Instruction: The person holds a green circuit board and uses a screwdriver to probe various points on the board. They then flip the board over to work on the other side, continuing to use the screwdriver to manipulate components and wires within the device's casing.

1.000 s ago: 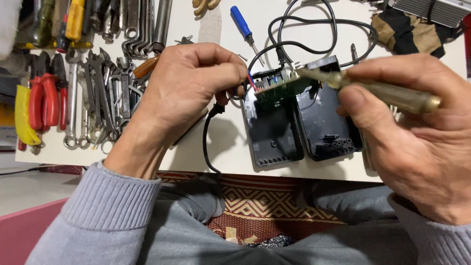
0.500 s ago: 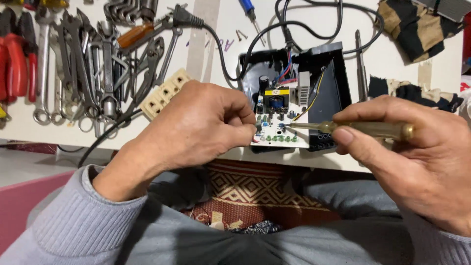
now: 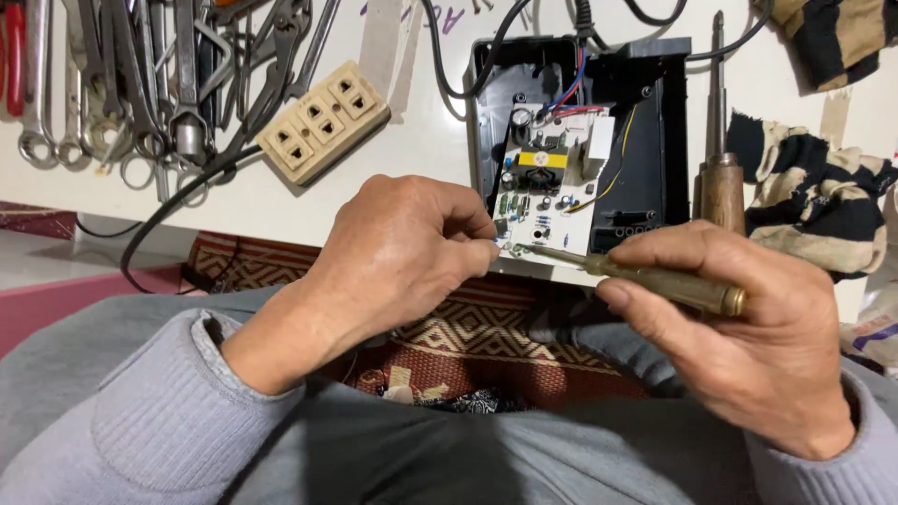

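At the tabletop's near edge, the board (image 3: 547,182) lay in its black case (image 3: 645,122). Left hand (image 3: 402,252) pinched its corner; right hand (image 3: 739,337) gripped a screwdriver (image 3: 636,276). Light, stiff, fragile; best held by edges.

Your brass-coloured, glossy metal screwdriver (image 3: 645,279) meets a matt white circuit board (image 3: 552,187) in a black plastic casing (image 3: 645,159); a cream plastic socket block (image 3: 323,120) lies beside dull steel wrenches (image 3: 140,84).

Circuit board (image 3: 552,187) in open case (image 3: 645,140)
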